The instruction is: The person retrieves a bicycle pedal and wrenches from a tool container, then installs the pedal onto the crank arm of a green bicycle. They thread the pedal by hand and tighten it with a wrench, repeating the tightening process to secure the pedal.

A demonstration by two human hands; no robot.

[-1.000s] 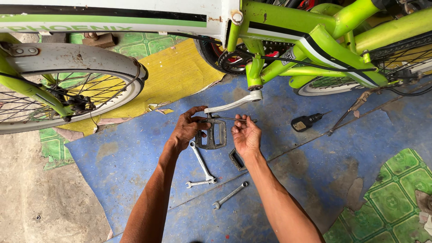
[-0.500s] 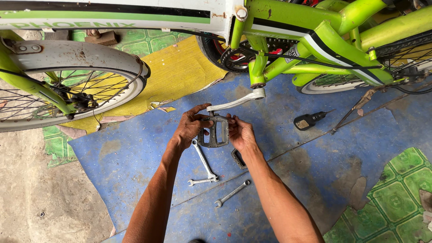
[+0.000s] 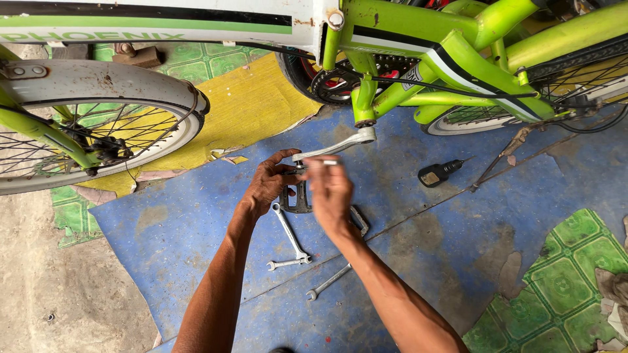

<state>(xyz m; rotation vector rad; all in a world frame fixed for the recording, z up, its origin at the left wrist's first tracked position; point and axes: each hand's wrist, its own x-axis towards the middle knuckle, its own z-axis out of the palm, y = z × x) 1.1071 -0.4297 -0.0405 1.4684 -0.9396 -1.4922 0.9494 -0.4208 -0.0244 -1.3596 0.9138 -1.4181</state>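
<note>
Both hands meet at the end of the silver crank arm point(image 3: 333, 148) of the green bicycle point(image 3: 458, 59): the left hand point(image 3: 269, 185) has its fingers clamped on the dark pedal point(image 3: 297, 198), while the right hand point(image 3: 329, 189) pinches a slim tool at the crank tip, its fingers together, blurred. A white panel with a black stripe point(image 3: 150, 19) runs along the top. Three wrenches point(image 3: 291, 236) lie below the hands on worn blue floor covering point(image 3: 425, 235), a small dark bottle point(image 3: 437, 174) well apart to the right. Open floor lies below; green patterned tiles point(image 3: 556, 281) sit at the corner.
</note>
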